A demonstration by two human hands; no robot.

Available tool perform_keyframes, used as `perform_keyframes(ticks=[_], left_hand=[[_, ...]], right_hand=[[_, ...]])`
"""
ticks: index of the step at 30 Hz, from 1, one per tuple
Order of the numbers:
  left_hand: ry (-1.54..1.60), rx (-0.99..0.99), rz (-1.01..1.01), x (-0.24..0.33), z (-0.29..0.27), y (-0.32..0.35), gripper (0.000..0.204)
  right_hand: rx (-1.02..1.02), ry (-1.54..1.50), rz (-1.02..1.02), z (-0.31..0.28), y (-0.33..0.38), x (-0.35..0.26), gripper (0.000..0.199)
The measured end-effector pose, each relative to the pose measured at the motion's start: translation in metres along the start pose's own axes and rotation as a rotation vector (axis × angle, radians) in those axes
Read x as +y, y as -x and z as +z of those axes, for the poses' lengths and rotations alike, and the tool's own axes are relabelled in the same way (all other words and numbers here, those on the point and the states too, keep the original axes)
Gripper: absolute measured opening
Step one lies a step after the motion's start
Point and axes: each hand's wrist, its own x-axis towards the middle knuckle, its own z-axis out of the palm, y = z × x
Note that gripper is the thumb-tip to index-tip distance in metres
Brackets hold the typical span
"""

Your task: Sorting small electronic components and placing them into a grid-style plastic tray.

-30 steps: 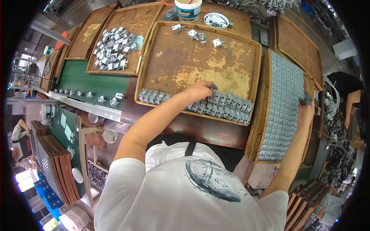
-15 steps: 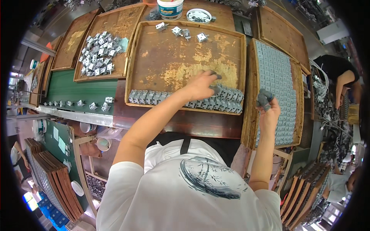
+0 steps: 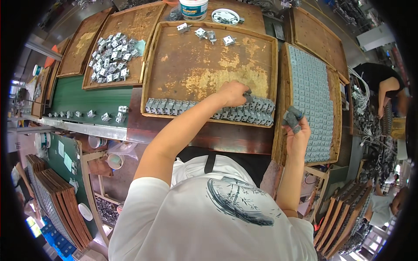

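A large brown wooden tray lies in front of me. Along its near edge runs a row of small grey metal parts. My left hand rests on that row near its right end, fingers pinched on one grey part there. My right hand is raised beside the tray's right edge and holds a couple of the same grey parts. To the right a second tray is covered with a dense grid of grey parts.
A few loose parts lie at the main tray's far edge. A tray at the left holds a heap of parts. A green conveyor belt carries several parts. A white tub and a lid stand behind. Another person works at the right.
My right hand has come back from the far side of the right-hand tray toward the row, carrying grey parts. My left hand has stayed on the row's right end.
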Motion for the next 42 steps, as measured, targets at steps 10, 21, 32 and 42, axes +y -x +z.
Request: perform_keyframes(ticks=[10,21,32,42], left_hand=[[-0.006,0.462,0.142,0.001,0.002,0.048,0.036],[-0.153,0.886,-1.209,-0.143,-0.093,0.293,0.030],[0.396,1.015,-0.935,-0.181,-0.033,0.342,0.032],[1.691,0.796,-0.063,-0.027,-0.044,0.227,0.045]], right_hand=[[-0.049,0.046,-0.003,0.023,-0.003,0.010,0.028],[-0.024,0.206,0.010,-0.009,0.008,0.020,0.033],[-0.188,0.216,0.006,0.062,0.013,0.011,0.025],[-0.503,0.259,0.113,0.118,0.047,-0.001,0.036]])
